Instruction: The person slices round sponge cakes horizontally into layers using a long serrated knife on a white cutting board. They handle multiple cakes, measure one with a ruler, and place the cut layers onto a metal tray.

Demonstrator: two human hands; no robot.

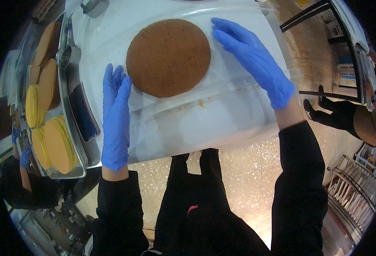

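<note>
A round brown cake layer [168, 57] lies flat on clear plastic film over a white work table [181, 128]. Beside its left edge is my left hand [115, 118] in a blue glove, fingers pointing away from me, holding nothing. My right hand [253, 60], gloved in blue too, hovers to the right of the layer with its fingertips near the upper right edge; it holds nothing. Whether the left fingertips touch the layer cannot be told. A few yellow crumbs [201, 103] are on the film in front of the layer.
A metal sheet tray [82, 171] at the left holds several yellow [60, 144] and brown cake layers [49, 83]. Near it lie a phone [84, 112] and a metal ring [69, 57]. Another ring [95, 7] stands at the back. Co-workers are at far left and right, near racks [351, 188].
</note>
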